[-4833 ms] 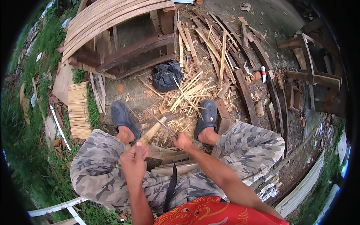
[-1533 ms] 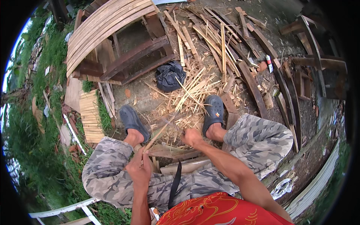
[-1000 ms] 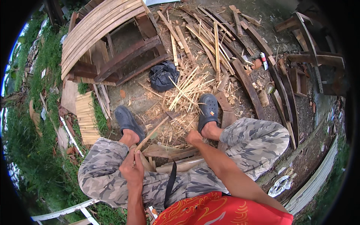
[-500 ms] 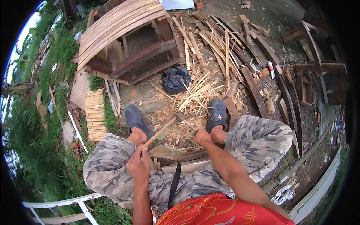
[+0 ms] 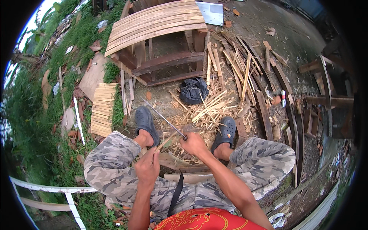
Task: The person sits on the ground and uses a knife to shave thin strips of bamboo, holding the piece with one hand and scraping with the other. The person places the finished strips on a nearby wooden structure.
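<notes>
In my left hand (image 5: 147, 167) is a thin wooden strip (image 5: 167, 140), pinched near its lower end and slanting up to the right. My right hand (image 5: 194, 145) is closed round the handle of a long knife (image 5: 163, 118). Its narrow blade slopes up to the left, its tip over the ground near my left clog (image 5: 146, 122). The blade passes just beyond the strip's upper end; whether they touch I cannot tell. Between my feet lie wood shavings (image 5: 209, 109) and split slivers, beside a crumpled black plastic bag (image 5: 193, 91).
A slatted wooden bench (image 5: 168, 61) stands ahead. A small slatted panel (image 5: 102, 109) lies on the left near the grass. Long planks (image 5: 264, 115) and offcuts are scattered on the right, near a dark wooden frame (image 5: 329, 100). A white metal frame (image 5: 50, 189) is at lower left.
My right hand has risen and moved left, swinging the knife's blade up to the left across the strip's far side. My left hand still holds the strip. The whole view has shifted slightly.
</notes>
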`<state>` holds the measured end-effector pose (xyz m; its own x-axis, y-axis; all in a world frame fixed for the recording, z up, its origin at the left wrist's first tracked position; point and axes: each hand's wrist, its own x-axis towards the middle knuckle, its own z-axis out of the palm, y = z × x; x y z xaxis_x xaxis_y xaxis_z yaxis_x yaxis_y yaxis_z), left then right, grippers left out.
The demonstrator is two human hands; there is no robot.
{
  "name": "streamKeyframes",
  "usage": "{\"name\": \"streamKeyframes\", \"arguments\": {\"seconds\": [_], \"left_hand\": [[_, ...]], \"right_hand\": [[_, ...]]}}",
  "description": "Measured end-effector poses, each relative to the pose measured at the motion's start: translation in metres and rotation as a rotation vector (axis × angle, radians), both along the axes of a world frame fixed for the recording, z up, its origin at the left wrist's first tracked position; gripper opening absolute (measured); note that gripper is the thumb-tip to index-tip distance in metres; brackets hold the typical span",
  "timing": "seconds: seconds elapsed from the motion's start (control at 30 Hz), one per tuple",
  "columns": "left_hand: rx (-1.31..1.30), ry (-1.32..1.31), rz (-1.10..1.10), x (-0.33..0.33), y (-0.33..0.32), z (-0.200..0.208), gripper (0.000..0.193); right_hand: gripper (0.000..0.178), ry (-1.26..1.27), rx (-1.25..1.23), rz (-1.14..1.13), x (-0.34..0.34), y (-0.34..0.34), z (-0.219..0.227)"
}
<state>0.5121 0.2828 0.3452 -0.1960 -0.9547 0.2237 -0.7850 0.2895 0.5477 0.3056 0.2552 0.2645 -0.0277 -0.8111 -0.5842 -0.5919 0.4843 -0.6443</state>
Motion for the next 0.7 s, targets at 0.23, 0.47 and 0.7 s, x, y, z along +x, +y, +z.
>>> {"name": "streamKeyframes", "arguments": {"seconds": [0.23,0.47,0.7], "left_hand": [[0.026,0.036,0.038,-0.001,0.001,-0.004,0.017],[0.050,0.074,0.020,-0.001,0.001,-0.007,0.018],[0.150,0.080,0.034,-0.003,0.003,-0.002,0.017]], "right_hand": [[0.030,-0.019,-0.081,-0.045,0.006,0.025,0.038],[0.022,-0.127,-0.142,0.019,0.032,0.046,0.050],[0.025,-0.113,-0.131,0.050,0.035,0.047,0.046]]}}
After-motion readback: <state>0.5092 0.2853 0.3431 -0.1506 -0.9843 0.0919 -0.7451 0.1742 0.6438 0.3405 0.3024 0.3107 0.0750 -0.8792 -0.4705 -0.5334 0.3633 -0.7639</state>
